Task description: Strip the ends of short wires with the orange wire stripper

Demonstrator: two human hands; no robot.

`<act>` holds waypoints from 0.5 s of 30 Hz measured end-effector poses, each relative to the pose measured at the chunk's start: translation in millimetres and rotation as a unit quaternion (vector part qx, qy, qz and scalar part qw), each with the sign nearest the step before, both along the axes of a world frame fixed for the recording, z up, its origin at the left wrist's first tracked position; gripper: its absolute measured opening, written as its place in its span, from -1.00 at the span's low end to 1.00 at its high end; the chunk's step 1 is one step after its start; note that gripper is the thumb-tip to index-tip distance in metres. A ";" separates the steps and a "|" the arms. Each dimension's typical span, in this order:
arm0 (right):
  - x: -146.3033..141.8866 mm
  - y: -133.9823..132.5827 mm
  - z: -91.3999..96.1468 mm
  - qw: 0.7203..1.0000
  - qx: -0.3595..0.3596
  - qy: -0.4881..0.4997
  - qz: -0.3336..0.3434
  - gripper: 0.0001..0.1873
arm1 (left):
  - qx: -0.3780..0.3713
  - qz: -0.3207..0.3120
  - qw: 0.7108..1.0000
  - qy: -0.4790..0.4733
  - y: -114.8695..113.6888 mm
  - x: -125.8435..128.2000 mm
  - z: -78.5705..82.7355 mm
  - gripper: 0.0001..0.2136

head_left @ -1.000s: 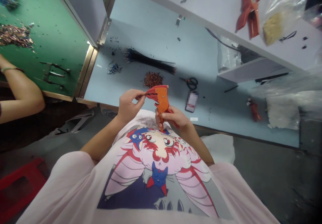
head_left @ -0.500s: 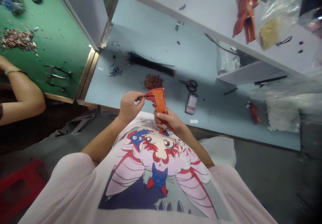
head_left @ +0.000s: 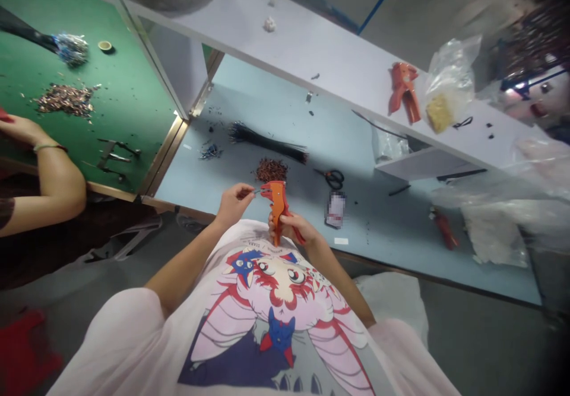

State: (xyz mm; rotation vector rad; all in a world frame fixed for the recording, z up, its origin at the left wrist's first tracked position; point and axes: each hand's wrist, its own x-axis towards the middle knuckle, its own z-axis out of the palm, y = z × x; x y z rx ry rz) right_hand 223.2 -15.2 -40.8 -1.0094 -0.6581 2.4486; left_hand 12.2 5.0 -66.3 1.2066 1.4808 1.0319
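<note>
Pinching perhaps a wire (head_left: 257, 192), left hand (head_left: 234, 203) hovers beside the orange tool (head_left: 276, 200) — right hand (head_left: 296, 228) curled around it.

Dead centre, the tool (head_left: 278, 201) shows smooth orange, plastic by its look! At twelve, rough, coppery metal scraps (head_left: 271, 169), then smooth black wires (head_left: 268, 140). Matt cloth shirt (head_left: 267, 313) at six; smooth matt shelf (head_left: 342, 63) at one; glossy, crinkled plastic bag (head_left: 454, 69) at two!

Scissors (head_left: 329, 177) just beside a phone (head_left: 335, 209), a plastic bag (head_left: 455, 72) on a shelf (head_left: 341, 63).
</note>
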 end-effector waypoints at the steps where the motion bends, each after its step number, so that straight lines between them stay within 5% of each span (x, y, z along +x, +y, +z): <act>1: 0.6 0.1 1.2 1.000 0.006 -0.002 0.006 -0.59 | -0.004 0.005 1.000 -0.019 0.5 0.0 1.3 -0.77; 6: 0.1 3.5 4.7 0.980 0.130 -0.146 0.029 -0.60 | 0.000 -0.022 0.999 -0.026 0.5 0.2 3.4 -0.77; 9: 1.1 6.6 -2.9 0.919 0.234 -0.317 -0.027 -0.62 | -0.010 -0.027 0.999 -0.025 -1.5 0.0 1.2 -0.79; 12: 7.2 10.7 -18.3 0.873 0.253 -0.412 -0.066 -0.62 | -0.061 -0.017 0.995 -0.079 -4.4 -0.8 1.4 -0.78; 15: 19.0 15.2 -39.3 0.783 0.253 -0.565 -0.061 -0.60 | -0.102 -0.005 0.984 -0.145 -8.1 -1.2 5.9 -0.73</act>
